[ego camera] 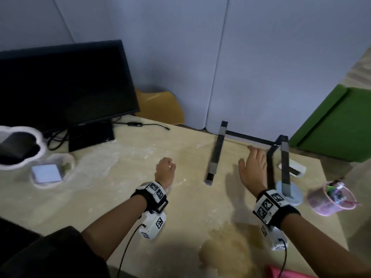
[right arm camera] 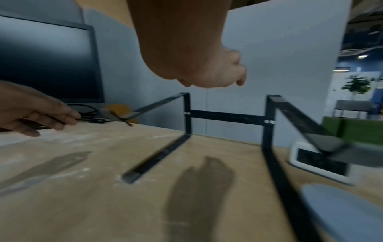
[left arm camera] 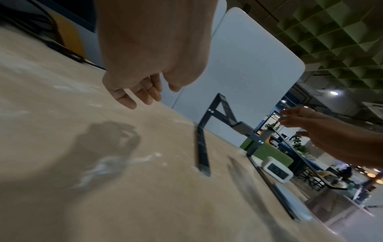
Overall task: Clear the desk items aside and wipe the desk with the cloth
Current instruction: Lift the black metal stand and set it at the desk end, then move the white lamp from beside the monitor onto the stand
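Observation:
A black metal laptop stand (ego camera: 215,155) stands at the back right of the light wooden desk (ego camera: 112,199), which carries white dusty streaks. My right hand (ego camera: 253,164) hovers open between the stand's two legs, fingers stretched toward its crossbar (right arm camera: 225,117), holding nothing. My left hand (ego camera: 165,169) hangs over the desk's middle, left of the stand, fingers loosely curled (left arm camera: 143,95) and empty. A crumpled tan cloth (ego camera: 224,251) lies by the front edge, below my right wrist. In the right wrist view my right hand (right arm camera: 209,75) casts a shadow on the bare desk.
A dark monitor (ego camera: 64,85) with cables stands back left. White cloud-shaped trays (ego camera: 54,185) sit at the left, one holding a note pad. Right of the stand are a white clock (ego camera: 297,170), a round blue pad (ego camera: 295,195) and a pink pen cup (ego camera: 329,199).

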Demonstrator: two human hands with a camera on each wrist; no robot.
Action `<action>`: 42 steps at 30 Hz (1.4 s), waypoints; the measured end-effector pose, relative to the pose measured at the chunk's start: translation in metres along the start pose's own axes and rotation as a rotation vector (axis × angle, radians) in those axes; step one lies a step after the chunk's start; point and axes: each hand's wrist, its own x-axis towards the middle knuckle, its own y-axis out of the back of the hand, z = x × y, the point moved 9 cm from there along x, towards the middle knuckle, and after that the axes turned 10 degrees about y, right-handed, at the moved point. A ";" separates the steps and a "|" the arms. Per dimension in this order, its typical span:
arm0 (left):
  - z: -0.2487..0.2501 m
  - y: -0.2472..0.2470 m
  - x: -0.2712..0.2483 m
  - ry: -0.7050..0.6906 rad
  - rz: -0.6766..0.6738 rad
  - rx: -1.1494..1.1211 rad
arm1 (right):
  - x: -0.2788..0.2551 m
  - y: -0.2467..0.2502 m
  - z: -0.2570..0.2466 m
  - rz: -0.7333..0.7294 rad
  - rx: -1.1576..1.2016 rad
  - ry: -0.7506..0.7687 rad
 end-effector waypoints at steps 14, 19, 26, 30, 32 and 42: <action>-0.215 0.278 0.005 0.359 0.385 -0.054 | -0.098 -0.213 -0.233 -0.525 -0.035 0.275; -0.235 0.350 0.013 0.447 0.568 0.010 | -0.136 -0.266 -0.264 -0.716 -0.089 0.276; -0.252 0.390 0.064 0.287 0.611 -0.291 | -0.159 -0.292 -0.268 -0.785 -0.146 0.227; -0.255 0.393 0.087 0.055 0.458 -0.439 | -0.165 -0.294 -0.266 -0.769 -0.145 0.229; -0.262 0.397 0.094 0.056 0.432 -0.441 | -0.166 -0.295 -0.264 -0.760 -0.150 0.239; -0.302 0.400 0.138 0.229 0.344 -0.335 | -0.168 -0.300 -0.260 -0.698 -0.160 0.246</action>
